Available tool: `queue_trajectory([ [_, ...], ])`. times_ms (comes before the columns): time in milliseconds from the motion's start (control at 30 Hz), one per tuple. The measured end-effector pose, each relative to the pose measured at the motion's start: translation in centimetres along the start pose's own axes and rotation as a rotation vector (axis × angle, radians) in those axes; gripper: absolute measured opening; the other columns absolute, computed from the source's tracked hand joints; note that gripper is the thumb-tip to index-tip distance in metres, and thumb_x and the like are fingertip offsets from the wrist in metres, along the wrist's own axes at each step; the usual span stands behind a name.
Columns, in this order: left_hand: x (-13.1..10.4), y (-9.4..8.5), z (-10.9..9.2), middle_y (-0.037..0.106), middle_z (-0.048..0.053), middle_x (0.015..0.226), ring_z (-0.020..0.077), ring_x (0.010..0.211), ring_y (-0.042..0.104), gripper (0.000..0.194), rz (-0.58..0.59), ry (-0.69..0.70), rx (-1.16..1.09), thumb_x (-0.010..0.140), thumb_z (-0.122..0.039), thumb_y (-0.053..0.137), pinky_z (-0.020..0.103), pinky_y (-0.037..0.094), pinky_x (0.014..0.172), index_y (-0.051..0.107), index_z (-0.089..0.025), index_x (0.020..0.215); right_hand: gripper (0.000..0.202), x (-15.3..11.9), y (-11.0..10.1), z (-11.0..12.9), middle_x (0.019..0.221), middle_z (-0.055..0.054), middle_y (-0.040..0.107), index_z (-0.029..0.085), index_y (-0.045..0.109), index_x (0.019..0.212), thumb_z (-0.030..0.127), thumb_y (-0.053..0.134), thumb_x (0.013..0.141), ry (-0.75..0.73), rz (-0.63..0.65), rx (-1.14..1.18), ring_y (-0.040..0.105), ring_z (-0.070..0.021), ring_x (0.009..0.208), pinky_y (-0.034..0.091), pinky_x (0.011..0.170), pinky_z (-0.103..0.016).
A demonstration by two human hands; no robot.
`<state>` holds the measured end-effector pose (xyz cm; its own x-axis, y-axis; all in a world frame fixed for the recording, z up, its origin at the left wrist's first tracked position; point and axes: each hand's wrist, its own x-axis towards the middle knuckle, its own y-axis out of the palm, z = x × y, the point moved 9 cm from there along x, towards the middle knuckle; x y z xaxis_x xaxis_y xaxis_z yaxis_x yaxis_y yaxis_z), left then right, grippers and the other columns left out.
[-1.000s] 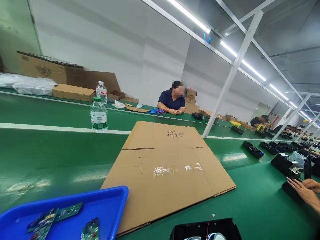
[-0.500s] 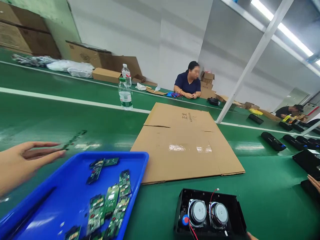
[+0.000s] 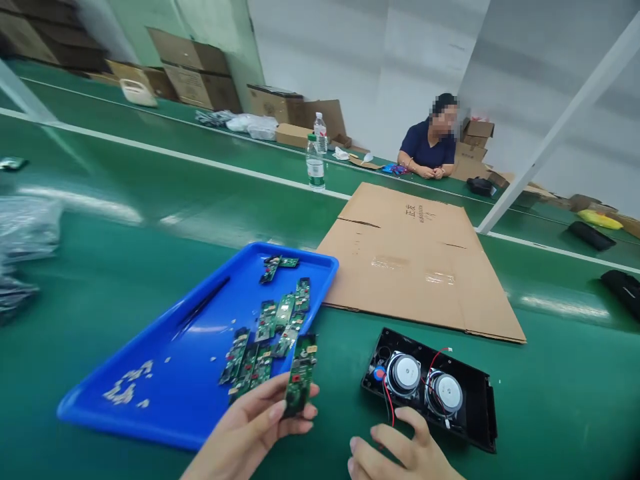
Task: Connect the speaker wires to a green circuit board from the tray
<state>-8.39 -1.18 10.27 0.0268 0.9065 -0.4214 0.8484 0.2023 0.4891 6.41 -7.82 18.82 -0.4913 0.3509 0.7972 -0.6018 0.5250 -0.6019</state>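
My left hand [image 3: 265,417] grips a green circuit board [image 3: 301,377] between thumb and fingers, holding it upright by the near right side of a blue tray [image 3: 150,430]. Several more circuit boards [image 3: 266,320] lie in the tray, some overlapping. My right hand [image 3: 400,450] is at the near edge of a black speaker housing [image 3: 473,400], its fingers curled but apart, with nothing seen in them. Two round speakers [image 3: 406,373] sit in the housing. Red and black wires [image 3: 389,400] run out toward my right fingertips; whether they touch is unclear.
Dark tweezers-like sticks [image 3: 203,307] and small white bits [image 3: 123,387] lie in the tray. Beyond it is a flattened cardboard sheet [image 3: 415,267]. Two bottles [image 3: 315,163] stand farther back. A person [image 3: 430,143] sits across the green bench; plastic bags [image 3: 25,233] lie at left.
My left hand has brought the circuit board from beyond the tray's left side to its near right side. My right hand has come into view beside the wires. The view has swung left.
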Motion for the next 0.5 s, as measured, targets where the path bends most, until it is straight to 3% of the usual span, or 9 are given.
queue_trajectory([
  [100,-0.4,1.5,1.0,0.069,0.005,0.070,0.0158,0.058,0.059,0.039,0.043,0.008,-0.048,0.047,-0.039,0.087,0.024,0.052,0.051,0.075,-0.018,0.078,0.036,0.0,0.6,0.0,0.054,0.003,0.055,0.015,0.058,0.061,0.005,0.039,0.091,-0.141,0.120,0.082,0.045,-0.0091,0.055,0.040,0.073,-0.031],
  [200,-0.5,2.3,1.0,0.066,0.003,0.065,0.0147,0.058,0.057,0.038,0.084,0.031,-0.012,0.049,-0.035,0.086,0.023,0.050,0.052,0.075,-0.020,0.081,0.027,0.3,0.0,-0.9,0.054,0.000,0.053,0.011,0.060,0.067,0.002,0.045,0.087,-0.191,0.204,0.107,0.043,-0.0109,0.053,0.042,0.061,-0.030],
  [333,-0.6,3.4,1.1,0.066,0.004,0.072,0.0173,0.063,0.059,0.037,0.145,-0.005,0.007,0.052,-0.038,0.085,0.025,0.050,0.054,0.074,-0.020,0.082,0.014,1.6,-1.7,-3.1,0.064,-0.007,0.058,0.005,0.061,0.086,0.003,0.047,0.086,-0.044,0.147,0.167,0.047,-0.0140,0.059,0.040,0.052,-0.030],
  [500,-0.4,4.5,2.0,0.068,0.005,0.074,0.0147,0.065,0.057,0.050,0.186,0.005,-0.056,0.055,-0.045,0.082,0.021,0.047,0.058,0.071,-0.021,0.098,0.015,2.3,-2.3,-6.4,0.070,-0.007,0.058,0.008,0.058,0.097,0.001,0.051,0.085,0.193,0.084,0.132,0.050,-0.0153,0.067,0.043,0.060,-0.031],
])
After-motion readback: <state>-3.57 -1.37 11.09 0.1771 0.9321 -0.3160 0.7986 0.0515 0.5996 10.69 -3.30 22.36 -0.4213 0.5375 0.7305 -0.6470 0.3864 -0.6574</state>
